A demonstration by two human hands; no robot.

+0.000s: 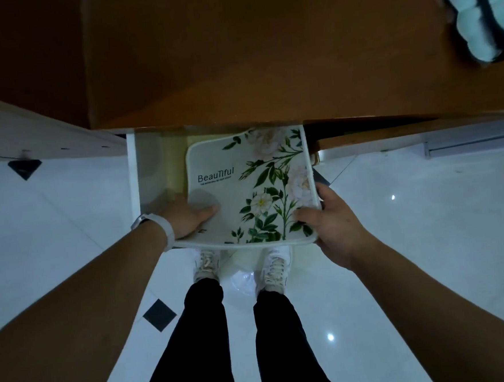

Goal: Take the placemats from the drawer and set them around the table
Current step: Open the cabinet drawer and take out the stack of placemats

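A pale placemat (244,185) printed with green leaves, white flowers and the word "Beautiful" lies in the open white drawer (146,174) under the edge of a brown wooden table (235,57). Its near edge sticks out past the drawer front. My left hand (189,214), with a white watch on the wrist, grips the mat's near left corner, thumb on top. My right hand (333,221) grips the near right corner, thumb on the flowers and fingers around the right edge. Whether more mats lie beneath is hidden.
A teal and black cushion-like thing (483,13) sits on the table's far right. A white cabinet (32,131) stands to the left of the drawer. My legs and white shoes (241,269) stand on glossy white floor tiles just below the drawer front.
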